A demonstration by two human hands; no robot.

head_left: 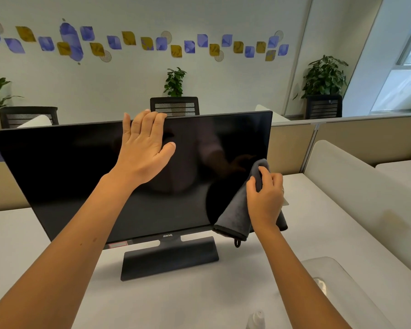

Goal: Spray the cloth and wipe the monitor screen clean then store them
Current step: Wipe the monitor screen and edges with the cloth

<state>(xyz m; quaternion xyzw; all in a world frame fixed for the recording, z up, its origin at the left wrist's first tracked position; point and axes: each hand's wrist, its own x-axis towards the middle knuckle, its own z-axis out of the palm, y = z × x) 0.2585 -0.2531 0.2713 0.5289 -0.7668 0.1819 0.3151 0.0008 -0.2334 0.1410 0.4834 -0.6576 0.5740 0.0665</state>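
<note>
Fingers (pixel 266 176) of the right hand (pixel 266 200) are curled tight around a bunched grey cloth (pixel 235 217), and that cloth is pressed against the lower right part of the monitor screen (pixel 81 174), its loose end hanging down past the bottom bezel towards the worktop (pixel 199 293). Over on the other side, the left hand (pixel 145 148) lies flat and spread, fingers apart, tips hooked over the top edge of the monitor near its middle, steadying it and gripping nothing else.

So where are we? The wipe looks to be under way. The spraying I'd judge done, since the cloth is at the glass and a white spray bottle (pixel 256 320) stands at the near edge of the worktop, only its top showing, well apart from both hands. Whether the cloth is actually damp, I can't tell from here.

The screen is dark and reflective; no smears or streaks stand out, so how much of it has been covered is unclear. With the cloth low on the right, the left half and the upper band likely remain to be wiped.

A clear tray (pixel 330 276) sits towards the near right of the worktop, possibly where things get stored. Storing cloth and bottle is all yet to come.
</note>
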